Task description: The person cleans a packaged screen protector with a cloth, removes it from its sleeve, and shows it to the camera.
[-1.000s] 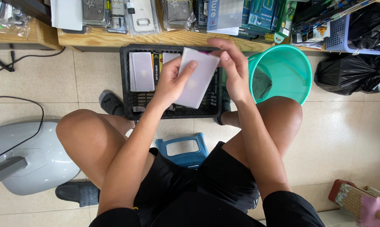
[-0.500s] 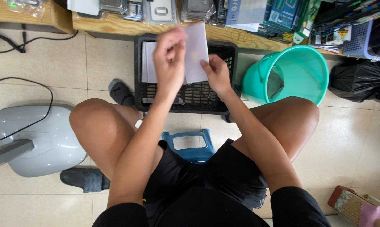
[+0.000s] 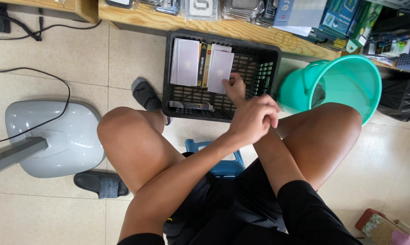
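Reaching into a black plastic crate [image 3: 264, 68] on the tiled floor [image 3: 123, 54], the right hand [image 3: 235, 87] is seen with its fingers pinched on the lower right corner of a pale flat packet [image 3: 220, 66]. That packet is stood upright at the right end of a row of similar packets [image 3: 185, 62] ranged along the far left part of the crate, with a dark-edged pack between them. One more narrow dark box [image 3: 190, 105] is laid flat on the crate's near left floor.

The left hand [image 3: 254, 119] is held in front of the crate's near rim, above the knees, with its fingers curled loosely inward; nothing can be seen gripped in it.

A teal bucket [image 3: 350, 79] is placed just to the right of the crate, touching or nearly touching it. A blue stool [image 3: 223, 165] is partly seen between the legs. A grey fan base [image 3: 55, 136] with a black cable is set on the floor at the left, and a dark slipper [image 3: 100, 183] lies near it. A wooden shelf [image 3: 241, 29] loaded with packaged goods runs along the far side.
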